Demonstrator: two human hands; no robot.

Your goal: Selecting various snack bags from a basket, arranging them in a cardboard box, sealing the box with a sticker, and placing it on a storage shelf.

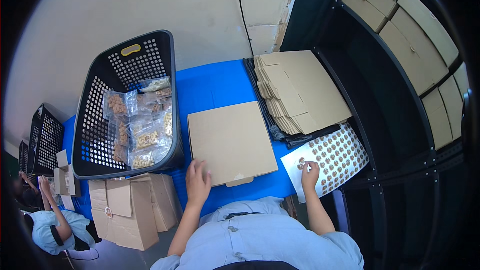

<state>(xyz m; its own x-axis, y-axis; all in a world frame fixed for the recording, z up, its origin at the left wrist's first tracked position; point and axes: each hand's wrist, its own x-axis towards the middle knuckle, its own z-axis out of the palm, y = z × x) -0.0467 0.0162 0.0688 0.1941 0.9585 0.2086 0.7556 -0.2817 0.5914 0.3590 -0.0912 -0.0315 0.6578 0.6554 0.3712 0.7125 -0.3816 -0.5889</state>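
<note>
A flat, closed cardboard box (230,140) lies on the blue-covered table in front of me. My left hand (198,184) rests against its near left corner, fingers slightly apart. To the right, a sheet of round stickers (339,157) lies partly under a stack of flattened cartons. My right hand (310,174) is over the sheet's left part, thumb and fingertips pinched at a round sticker (301,161). Whether that sticker is free of the sheet, I cannot tell. A small tab (240,182) sticks out at the box's near edge.
A black perforated basket (84,127) holding clear bags of small pieces stands left. Flattened cartons (303,90) lie on black plastic at right. Cardboard boxes (123,210) stand below the basket. Black shelving (382,78) holds more boxes. Another person (60,228) is at far left.
</note>
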